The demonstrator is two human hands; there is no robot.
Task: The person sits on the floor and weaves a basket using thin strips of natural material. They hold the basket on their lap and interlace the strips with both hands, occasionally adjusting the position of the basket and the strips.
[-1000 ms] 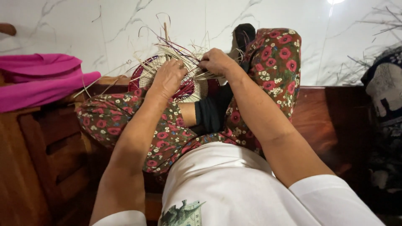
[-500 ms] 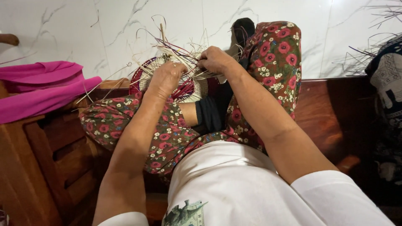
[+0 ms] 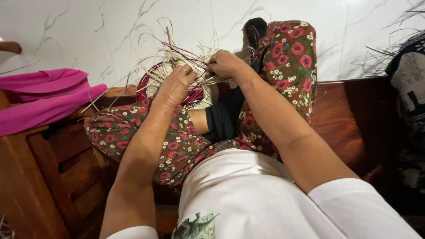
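Left hand (image 3: pixel 175 86) presses basket (image 3: pixel 161 75) on knee, right hand (image 3: pixel 226 64) pinches strands (image 3: pixel 195 66); keep tension even w/ tight pulls.

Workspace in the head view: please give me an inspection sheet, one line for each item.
Surface: wooden bench, reddish brown; person sits on it with legs in floral trousers.
Job's things: round woven basket piece, cream with dark red rim, loose strands sticking up.
Clutter: pink cloth at the left.
Hands: left hand rests on the weave; right hand pinches strands.
Cables: nothing seen.
Surroundings: white marble-patterned floor; dark bundle with strands at the right.
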